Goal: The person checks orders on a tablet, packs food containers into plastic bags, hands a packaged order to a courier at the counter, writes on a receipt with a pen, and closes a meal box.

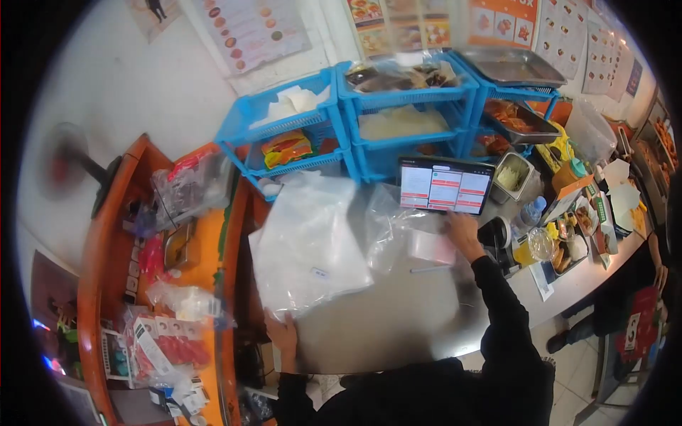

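My right hand (463, 234) reaches to the lower edge of a tablet (445, 186), its fingertips at the screen, which shows white panels with red bars. It holds nothing that I can see. My left hand (283, 339) is low at the counter's left edge, thumb and fingers apart, at the bottom corner of a stack of clear plastic bags (309, 241). A small label sits on the bags. Between the stack and the tablet lies a crumpled clear bag (387, 224). Below the tablet are a pink-and-white packet (431, 248) and a pen (430, 269).
Blue stacked baskets (348, 145) with food and bags stand behind the steel counter (383, 326). To the right are a metal container of shredded food (513, 175), a water bottle (529, 213) and boxed food. An orange shelf (206, 284) stands left. Another person is at far right.
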Tool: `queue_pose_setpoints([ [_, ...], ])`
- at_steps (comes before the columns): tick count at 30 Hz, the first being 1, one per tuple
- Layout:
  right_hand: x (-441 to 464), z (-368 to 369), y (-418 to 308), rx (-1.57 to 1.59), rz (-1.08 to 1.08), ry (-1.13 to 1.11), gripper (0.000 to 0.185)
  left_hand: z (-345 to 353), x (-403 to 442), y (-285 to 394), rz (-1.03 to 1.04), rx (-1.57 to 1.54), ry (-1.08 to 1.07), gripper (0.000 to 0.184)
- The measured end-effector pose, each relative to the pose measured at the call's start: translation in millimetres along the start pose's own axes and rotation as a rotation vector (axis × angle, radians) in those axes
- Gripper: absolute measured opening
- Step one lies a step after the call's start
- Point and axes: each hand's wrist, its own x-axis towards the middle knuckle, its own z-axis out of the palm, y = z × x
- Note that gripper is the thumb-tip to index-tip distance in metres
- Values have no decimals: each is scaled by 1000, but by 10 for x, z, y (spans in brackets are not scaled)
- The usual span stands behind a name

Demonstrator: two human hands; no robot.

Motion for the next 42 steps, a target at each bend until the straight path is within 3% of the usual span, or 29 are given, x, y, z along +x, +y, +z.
queue_pose_setpoints([
  [1,-5,-63,9,45,0,-55,36,7,13,-27,40,-6,8,67],
  [2,-7,-157,38,51,3,-66,36,6,-6,-47,41,4,0,67],
  [4,81,-418,114,116,-129,351,38,-9,9,20,-27,-77,-24,65],
  [7,282,-701,236,68,-94,538,61,-35,22,89,-95,-72,-50,64],
  [8,329,-749,287,69,-90,534,61,-24,23,92,-92,-69,-55,64],
  [11,429,-765,401,145,-104,399,90,-9,25,62,-57,-79,-26,63],
  [14,448,-762,453,127,-125,350,93,-5,21,49,-47,-88,-15,63],
  [18,517,-710,564,-10,-140,336,89,-6,13,71,-59,-79,-17,63],
  [20,610,-623,646,25,-206,477,83,-21,13,84,-73,-76,-21,63],
  [23,598,-776,637,175,-211,494,78,6,10,28,-31,-66,0,63],
  [26,541,-829,621,117,-224,420,76,-5,5,60,-7,-77,11,63],
  [42,613,-796,637,144,-219,563,60,11,3,64,-34,-47,6,62],
])
